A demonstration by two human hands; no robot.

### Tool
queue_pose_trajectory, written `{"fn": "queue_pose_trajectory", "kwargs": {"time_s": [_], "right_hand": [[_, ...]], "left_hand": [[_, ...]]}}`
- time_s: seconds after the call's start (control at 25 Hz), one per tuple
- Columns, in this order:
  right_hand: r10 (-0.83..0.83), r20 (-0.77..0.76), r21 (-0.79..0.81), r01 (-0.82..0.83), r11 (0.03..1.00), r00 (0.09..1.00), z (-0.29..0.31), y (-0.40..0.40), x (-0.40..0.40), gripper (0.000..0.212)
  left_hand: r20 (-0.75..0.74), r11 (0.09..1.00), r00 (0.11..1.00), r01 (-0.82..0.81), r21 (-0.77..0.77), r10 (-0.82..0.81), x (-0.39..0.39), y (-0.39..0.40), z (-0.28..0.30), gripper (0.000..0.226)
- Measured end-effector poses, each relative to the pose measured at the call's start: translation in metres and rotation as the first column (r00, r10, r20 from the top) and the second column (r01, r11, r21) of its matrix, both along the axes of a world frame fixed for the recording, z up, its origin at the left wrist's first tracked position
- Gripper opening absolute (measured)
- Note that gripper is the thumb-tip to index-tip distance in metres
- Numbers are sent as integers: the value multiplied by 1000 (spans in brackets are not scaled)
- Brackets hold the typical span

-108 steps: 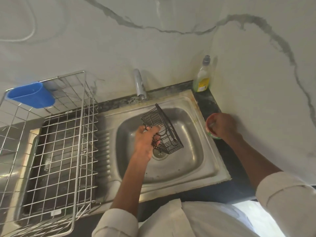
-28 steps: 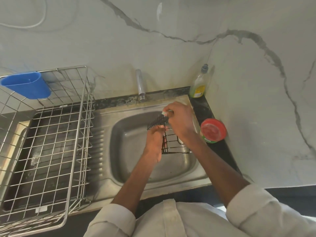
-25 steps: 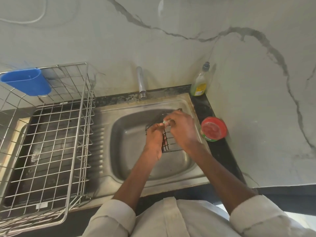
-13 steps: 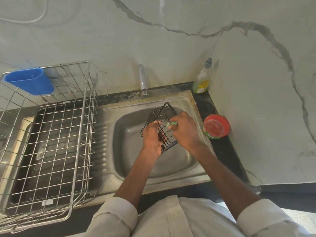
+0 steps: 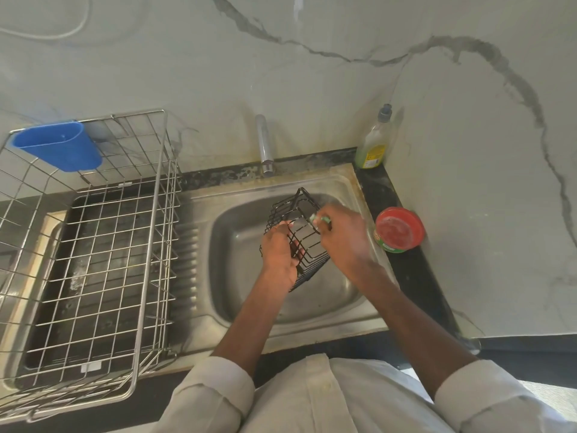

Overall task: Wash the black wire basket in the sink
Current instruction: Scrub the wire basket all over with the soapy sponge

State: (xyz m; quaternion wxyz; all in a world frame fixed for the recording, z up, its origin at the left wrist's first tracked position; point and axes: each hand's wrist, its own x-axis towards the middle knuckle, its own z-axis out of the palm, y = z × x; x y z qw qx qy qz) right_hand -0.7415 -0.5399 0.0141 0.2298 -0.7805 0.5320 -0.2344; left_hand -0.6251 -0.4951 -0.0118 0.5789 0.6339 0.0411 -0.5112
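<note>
Over the steel sink [image 5: 340, 320] the black wire basket [image 5: 299, 242] is tilted more steeply than half a second ago, one corner now pointing toward the tap (held clear of the basin floor). The left hand [image 5: 278, 254] grips its near side; the right hand [image 5: 343, 235] pinches a small green scrubber [image 5: 321, 219] against its upper wires.

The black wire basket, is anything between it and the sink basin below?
Nothing visible. The black wire basket is held tilted above the bare sink by the left hand, while the right hand pinches a green scrubber against it.
</note>
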Motion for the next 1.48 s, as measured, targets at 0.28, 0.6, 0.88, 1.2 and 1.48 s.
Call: {"fn": "queue_pose_trajectory", "kwargs": {"time_s": [0.28,0.6,0.88,1.2,1.48], "right_hand": [[85,-66,74,-80,994,994,-5,-6,8,17],[20,-27,1,-20,1000,999,12,-35,31,17],[158,-138,-15,-161,987,978,10,-16,15,14],[99,-79,0,-99,995,992,-8,21,7,19],[137,-105,-62,-144,988,985,9,-11,46,21]], "left_hand": [[-6,999,1000,30,-34,-30,-3,-3,-5,14],[67,994,992,108,3,-107,-7,1,-2,13],[-6,998,1000,22,-56,-22,8,-1,-6,18],[-66,995,993,-98,-20,96,15,2,-1,19],[-37,996,999,22,-91,-26,4,9,3,14]]}}
